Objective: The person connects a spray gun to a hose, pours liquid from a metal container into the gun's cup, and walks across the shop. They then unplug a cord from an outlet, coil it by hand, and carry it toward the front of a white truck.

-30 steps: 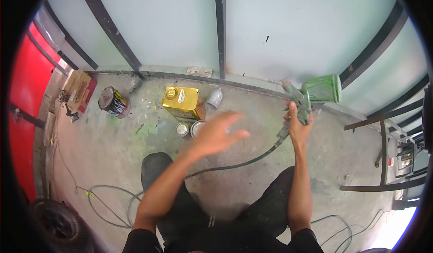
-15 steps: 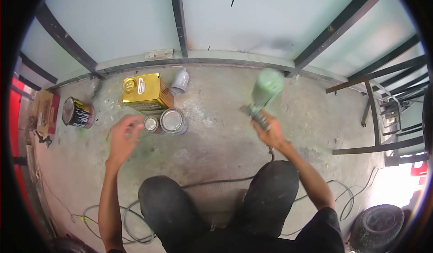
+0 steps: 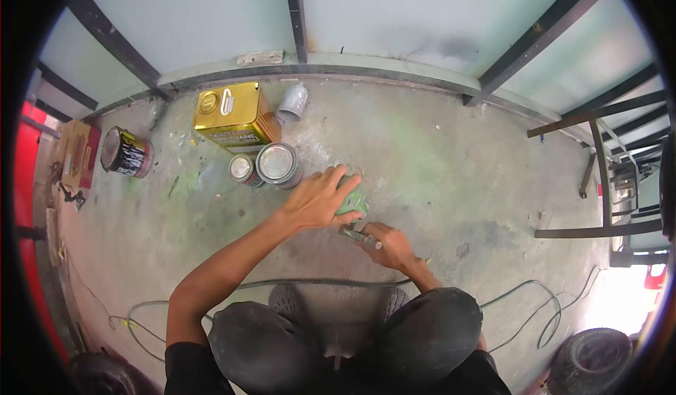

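Left hand (image 3: 317,199) curves half closed over a rounded, green-smeared cup (image 3: 358,205), fingers across its far side and thumb along its near side. Right hand (image 3: 389,246) is closed around a grey metal spray gun (image 3: 360,236), whose body shows just on the near side of the cup. How far the right fingers wrap, and whether one lies on the trigger, I cannot tell. Cup and gun are together beyond the dark-trousered knees (image 3: 429,328), above the stained concrete floor (image 3: 451,205).

Handled well, the gun body takes a firm, steady grip from the right hand, while the left holds the cup evenly around its wall, without squeezing. Both wrists are best in line with the cup, so that neither part twists against the other, and fingers are best off the trigger. The thin dark hose (image 3: 324,282) wants slack, free of the shoes.

Just beyond the left hand stands a wide round metal can (image 3: 277,162), with a smaller round metal can (image 3: 241,167) beside it and a gold rectangular tin (image 3: 236,113) behind; the left knuckles need room from the wide can's rim.
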Demonstrator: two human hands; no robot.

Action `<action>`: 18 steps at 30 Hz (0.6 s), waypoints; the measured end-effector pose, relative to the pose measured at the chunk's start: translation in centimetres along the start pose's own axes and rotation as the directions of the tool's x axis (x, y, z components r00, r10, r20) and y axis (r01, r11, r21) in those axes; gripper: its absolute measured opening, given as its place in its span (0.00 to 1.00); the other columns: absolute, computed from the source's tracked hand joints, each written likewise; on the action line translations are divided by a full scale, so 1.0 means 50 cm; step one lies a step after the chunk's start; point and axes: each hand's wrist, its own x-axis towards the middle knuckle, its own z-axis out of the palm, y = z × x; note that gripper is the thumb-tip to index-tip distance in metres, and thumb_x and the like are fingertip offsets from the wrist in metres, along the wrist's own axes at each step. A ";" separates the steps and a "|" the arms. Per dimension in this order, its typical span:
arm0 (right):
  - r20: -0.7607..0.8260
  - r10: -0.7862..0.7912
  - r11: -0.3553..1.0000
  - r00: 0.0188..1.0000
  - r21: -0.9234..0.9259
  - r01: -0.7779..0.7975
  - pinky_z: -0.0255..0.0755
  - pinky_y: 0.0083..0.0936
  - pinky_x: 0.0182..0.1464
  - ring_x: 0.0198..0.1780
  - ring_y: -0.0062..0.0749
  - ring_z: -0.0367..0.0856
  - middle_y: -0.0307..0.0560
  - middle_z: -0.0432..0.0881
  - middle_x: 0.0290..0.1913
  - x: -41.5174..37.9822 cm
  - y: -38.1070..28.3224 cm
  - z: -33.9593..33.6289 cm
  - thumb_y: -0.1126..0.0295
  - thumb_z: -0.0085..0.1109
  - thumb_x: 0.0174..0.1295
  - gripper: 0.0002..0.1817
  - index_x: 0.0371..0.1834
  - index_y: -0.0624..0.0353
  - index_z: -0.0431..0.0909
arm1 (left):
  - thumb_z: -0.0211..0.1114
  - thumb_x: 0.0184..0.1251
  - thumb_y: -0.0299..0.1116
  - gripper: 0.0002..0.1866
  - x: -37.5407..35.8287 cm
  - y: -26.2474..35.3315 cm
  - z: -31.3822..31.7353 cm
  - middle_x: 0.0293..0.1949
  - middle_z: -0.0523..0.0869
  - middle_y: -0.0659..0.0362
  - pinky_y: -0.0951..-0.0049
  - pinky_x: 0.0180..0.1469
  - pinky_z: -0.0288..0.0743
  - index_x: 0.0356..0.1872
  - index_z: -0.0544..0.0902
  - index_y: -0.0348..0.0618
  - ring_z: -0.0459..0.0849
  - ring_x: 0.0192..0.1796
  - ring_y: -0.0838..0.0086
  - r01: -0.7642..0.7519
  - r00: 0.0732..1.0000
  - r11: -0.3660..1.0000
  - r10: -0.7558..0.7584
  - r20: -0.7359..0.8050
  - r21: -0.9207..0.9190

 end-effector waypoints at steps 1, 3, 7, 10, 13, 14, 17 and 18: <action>-0.002 0.012 1.000 1.000 0.004 -0.012 0.76 0.40 0.38 0.38 0.50 0.81 0.51 0.82 0.38 0.000 -0.003 0.002 0.64 0.67 0.55 0.15 0.42 0.57 0.76 | 0.62 0.60 0.54 0.33 -0.001 0.002 0.003 0.48 0.70 0.45 0.58 0.37 0.78 0.58 0.71 0.41 0.80 0.42 0.53 0.030 0.999 0.999 -0.030 -0.012 0.023; -0.009 0.041 0.999 0.999 0.010 -0.040 0.76 0.39 0.40 0.40 0.49 0.80 0.49 0.82 0.38 0.001 -0.009 0.009 0.64 0.67 0.55 0.15 0.42 0.57 0.77 | 0.60 0.62 0.52 0.28 0.001 0.010 0.008 0.45 0.71 0.45 0.57 0.35 0.77 0.55 0.71 0.40 0.81 0.36 0.53 0.084 0.996 0.994 -0.082 -0.039 0.064; -0.053 0.064 0.998 0.997 -0.001 -0.064 0.76 0.38 0.41 0.43 0.47 0.80 0.47 0.82 0.39 0.005 -0.001 0.037 0.68 0.66 0.53 0.13 0.41 0.56 0.77 | 0.55 0.67 0.51 0.24 0.025 0.032 0.020 0.43 0.73 0.44 0.55 0.27 0.77 0.50 0.71 0.38 0.81 0.26 0.51 0.391 0.912 0.920 -0.392 -0.120 -0.034; -0.103 0.052 0.998 0.993 -0.022 -0.054 0.76 0.39 0.41 0.45 0.46 0.79 0.47 0.82 0.40 0.016 -0.020 0.060 0.71 0.66 0.51 0.13 0.40 0.57 0.78 | 0.54 0.68 0.51 0.25 0.052 0.034 0.001 0.43 0.74 0.42 0.53 0.28 0.76 0.50 0.70 0.36 0.81 0.27 0.48 0.539 0.803 0.831 -0.556 -0.215 -0.135; -0.161 0.031 1.000 0.986 0.010 -0.030 0.75 0.40 0.41 0.45 0.46 0.78 0.48 0.81 0.40 0.022 -0.022 0.060 0.73 0.65 0.50 0.12 0.38 0.58 0.78 | 0.54 0.68 0.52 0.25 0.032 0.023 -0.032 0.45 0.75 0.42 0.52 0.32 0.76 0.53 0.70 0.39 0.82 0.34 0.45 0.551 0.773 0.821 -0.570 -0.279 -0.152; -0.199 0.032 0.999 0.980 0.019 -0.029 0.75 0.40 0.41 0.44 0.47 0.79 0.48 0.81 0.40 0.021 -0.016 0.055 0.72 0.66 0.50 0.12 0.38 0.58 0.78 | 0.55 0.68 0.52 0.25 0.017 0.006 -0.047 0.46 0.75 0.43 0.51 0.35 0.76 0.54 0.70 0.42 0.82 0.37 0.44 0.560 0.742 0.812 -0.580 -0.337 -0.164; -0.275 0.126 0.991 0.953 0.083 -0.107 0.74 0.40 0.40 0.41 0.49 0.79 0.50 0.81 0.38 0.005 -0.002 0.026 0.71 0.67 0.51 0.10 0.36 0.58 0.79 | 0.57 0.67 0.52 0.26 -0.035 -0.048 -0.069 0.50 0.74 0.44 0.50 0.40 0.76 0.57 0.71 0.46 0.80 0.44 0.43 0.671 0.684 0.735 -0.664 -0.303 -0.096; -0.288 0.166 0.984 0.943 0.111 -0.140 0.74 0.40 0.40 0.41 0.50 0.79 0.51 0.81 0.38 0.000 0.000 0.014 0.70 0.67 0.52 0.10 0.36 0.59 0.79 | 0.58 0.66 0.53 0.26 -0.052 -0.068 -0.068 0.51 0.74 0.45 0.50 0.42 0.76 0.59 0.71 0.47 0.80 0.46 0.43 0.720 0.660 0.692 -0.704 -0.263 -0.050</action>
